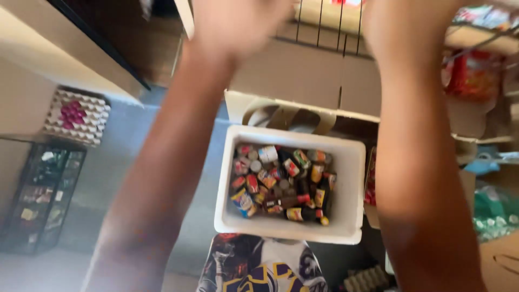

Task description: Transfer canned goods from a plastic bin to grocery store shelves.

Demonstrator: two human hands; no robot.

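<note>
Head view: both arms are reaching up and away from the camera toward the top edge. The left hand [238, 24] is blurring near a wire rack [324, 21]; fingers are smeared by motion, so whether they're apart or together can't be told, and nothing can be seen in it. The right hand [403, 24] is also cropped and blurred at the top edge, approx. level w/ the left; grip can't be told, no held item showing.

Between the 2 forearms, well below the hands, a white foam box [351, 216] is sitting, packed w/ small bottles and jars [284, 184], most lying on their sides. The box's long axis is running left-right in frame; neither hand is touching it, and both look about equally far from it. Behind the box a cardboard carton [303, 70] is standing under the rack. Far left, an egg tray [75, 116] is resting above a dark glass cabinet [43, 194]. Right side: shelves w/ packets [473, 75], too blurred to detail.
</note>
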